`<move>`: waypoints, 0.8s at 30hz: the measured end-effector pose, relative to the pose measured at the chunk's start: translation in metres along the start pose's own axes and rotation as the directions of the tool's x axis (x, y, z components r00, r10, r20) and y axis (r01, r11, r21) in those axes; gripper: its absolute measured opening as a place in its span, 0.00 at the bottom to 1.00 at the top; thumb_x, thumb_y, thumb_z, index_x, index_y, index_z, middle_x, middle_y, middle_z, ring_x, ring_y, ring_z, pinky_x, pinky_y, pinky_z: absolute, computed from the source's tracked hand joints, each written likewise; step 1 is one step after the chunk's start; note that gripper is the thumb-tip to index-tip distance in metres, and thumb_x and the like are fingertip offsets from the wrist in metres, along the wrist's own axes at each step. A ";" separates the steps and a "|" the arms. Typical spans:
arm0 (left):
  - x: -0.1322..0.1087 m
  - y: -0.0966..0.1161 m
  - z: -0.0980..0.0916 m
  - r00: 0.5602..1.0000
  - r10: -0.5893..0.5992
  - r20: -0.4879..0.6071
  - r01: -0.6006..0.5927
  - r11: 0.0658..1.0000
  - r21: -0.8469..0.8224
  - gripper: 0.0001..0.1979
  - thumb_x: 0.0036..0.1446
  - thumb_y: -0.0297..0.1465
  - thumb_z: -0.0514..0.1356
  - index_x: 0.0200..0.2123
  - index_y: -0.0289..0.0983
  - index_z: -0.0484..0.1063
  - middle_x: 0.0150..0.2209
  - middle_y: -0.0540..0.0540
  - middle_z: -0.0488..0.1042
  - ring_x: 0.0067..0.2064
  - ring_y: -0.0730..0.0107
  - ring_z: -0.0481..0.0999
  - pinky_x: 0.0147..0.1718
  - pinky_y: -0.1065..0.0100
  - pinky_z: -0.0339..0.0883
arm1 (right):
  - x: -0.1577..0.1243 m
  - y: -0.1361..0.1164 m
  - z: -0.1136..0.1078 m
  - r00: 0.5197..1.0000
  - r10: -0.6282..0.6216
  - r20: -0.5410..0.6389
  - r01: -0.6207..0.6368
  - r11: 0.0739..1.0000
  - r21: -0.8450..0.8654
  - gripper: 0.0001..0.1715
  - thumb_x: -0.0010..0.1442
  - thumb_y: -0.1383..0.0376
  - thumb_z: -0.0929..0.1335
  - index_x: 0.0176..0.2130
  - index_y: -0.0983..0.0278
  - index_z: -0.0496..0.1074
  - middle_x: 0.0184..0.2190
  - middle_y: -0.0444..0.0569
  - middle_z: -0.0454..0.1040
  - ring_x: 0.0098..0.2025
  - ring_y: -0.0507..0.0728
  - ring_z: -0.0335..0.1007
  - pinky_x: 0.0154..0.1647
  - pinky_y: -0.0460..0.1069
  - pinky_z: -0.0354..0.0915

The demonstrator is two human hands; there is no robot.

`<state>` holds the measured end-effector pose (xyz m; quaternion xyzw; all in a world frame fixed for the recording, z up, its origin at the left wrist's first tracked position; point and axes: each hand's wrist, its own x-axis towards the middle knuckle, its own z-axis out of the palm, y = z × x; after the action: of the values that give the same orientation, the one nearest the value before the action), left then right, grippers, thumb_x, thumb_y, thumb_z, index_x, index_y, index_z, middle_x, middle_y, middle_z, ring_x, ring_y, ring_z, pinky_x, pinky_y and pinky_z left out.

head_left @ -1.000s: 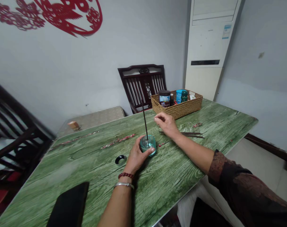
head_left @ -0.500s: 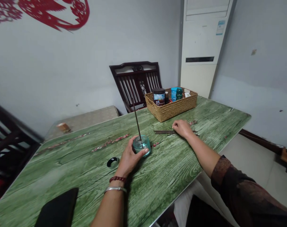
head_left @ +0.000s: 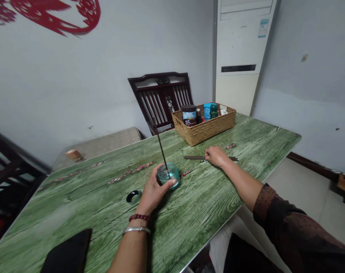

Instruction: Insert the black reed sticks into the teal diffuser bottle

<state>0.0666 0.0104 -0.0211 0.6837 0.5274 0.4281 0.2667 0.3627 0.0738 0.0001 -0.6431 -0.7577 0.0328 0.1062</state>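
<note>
My left hand point(head_left: 155, 186) is wrapped round a squat teal glass diffuser bottle point(head_left: 172, 173) on the table, thumb in front. One thin brown reed stick point(head_left: 161, 146) stands in its mouth, leaning left. To the right, several more reed sticks point(head_left: 194, 157) lie in a loose bundle. Over their middle my right hand point(head_left: 215, 156) has its fingers curled and pinched at the sticks; the fingertips are partly hidden. A shiny black ring-shaped cap point(head_left: 132, 196) lies left of my left wrist.
Behind the sticks stands a woven basket point(head_left: 205, 131) with jars and bottles. A dark flat object point(head_left: 67, 252) lies at the near left of the green table point(head_left: 55, 216). A wooden chair point(head_left: 162, 98) is across the table, with a tall white air conditioner point(head_left: 237, 49) behind.
My right hand has come down slightly onto the bundle, its fingers curling more among the sticks. My left hand keeps its hold on the bottle. The view has shifted a little.
</note>
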 end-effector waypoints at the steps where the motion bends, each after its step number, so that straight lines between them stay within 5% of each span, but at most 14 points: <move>1: 0.000 0.000 0.000 1.000 0.001 -0.001 -0.001 1.000 0.000 0.37 0.46 0.43 0.71 0.59 0.41 0.67 0.54 0.40 0.77 0.54 0.47 0.77 0.57 0.47 0.68 | 0.000 -0.001 0.000 1.000 -0.005 -0.005 0.005 1.000 -0.010 0.13 0.63 0.67 0.66 0.41 0.61 0.81 0.44 0.54 0.82 0.46 0.59 0.78 0.41 0.46 0.63; 24: -0.001 0.005 -0.001 1.000 -0.031 -0.004 0.031 0.999 -0.019 0.35 0.46 0.43 0.71 0.57 0.44 0.67 0.54 0.40 0.77 0.54 0.47 0.77 0.59 0.44 0.66 | -0.004 -0.004 -0.003 0.998 -0.058 -0.025 0.057 0.998 -0.040 0.12 0.63 0.65 0.67 0.41 0.61 0.81 0.43 0.55 0.82 0.45 0.60 0.78 0.40 0.47 0.62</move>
<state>0.0683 0.0076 -0.0169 0.6720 0.5345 0.4304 0.2785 0.3599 0.0692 0.0034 -0.6232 -0.7751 0.0062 0.1043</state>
